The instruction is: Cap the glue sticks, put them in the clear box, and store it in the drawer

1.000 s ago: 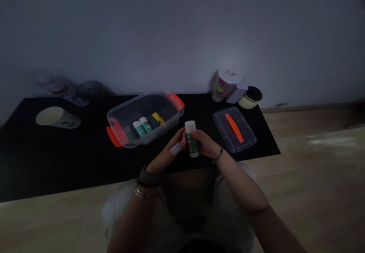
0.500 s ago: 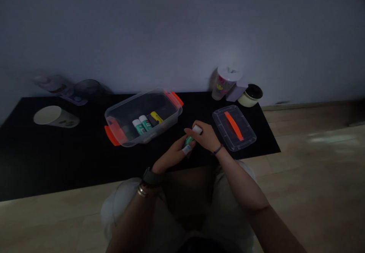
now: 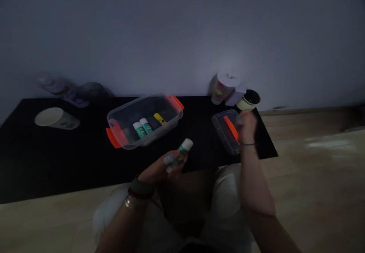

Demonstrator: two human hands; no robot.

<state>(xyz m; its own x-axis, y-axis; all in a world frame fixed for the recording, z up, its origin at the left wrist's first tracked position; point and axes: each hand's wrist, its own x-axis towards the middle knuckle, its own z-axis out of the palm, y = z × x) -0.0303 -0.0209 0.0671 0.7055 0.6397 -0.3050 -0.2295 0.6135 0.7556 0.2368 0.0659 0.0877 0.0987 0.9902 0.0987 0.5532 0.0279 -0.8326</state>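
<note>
My left hand [image 3: 172,164] is closed around a green glue stick [image 3: 180,157] with a white top, tilted above the table's front edge. A pale patch shows at its thumb, too blurred to make out. My right hand [image 3: 247,125], smeared by motion, is raised over the right side of the clear lid [image 3: 218,122] with the orange handle. Its fingers look curled, with something pale at their tips that I cannot make out. Left of the hands stands a clear plastic box [image 3: 137,145] with orange clips. Inside lie two green-and-white glue sticks [image 3: 143,127] and a yellow one [image 3: 160,119].
A paper cup [image 3: 67,120] lies on its side at the left of the black table [image 3: 94,165]. Behind it are a blurred bottle [image 3: 61,91] and a dark round object [image 3: 91,90]. At back right are a lidded clear cup [image 3: 223,89], a small box [image 3: 235,96] and a cream pot [image 3: 247,101].
My right hand has left the glue stick and swung right, over the lid. My left hand has moved slightly left and down, still holding the glue stick.
</note>
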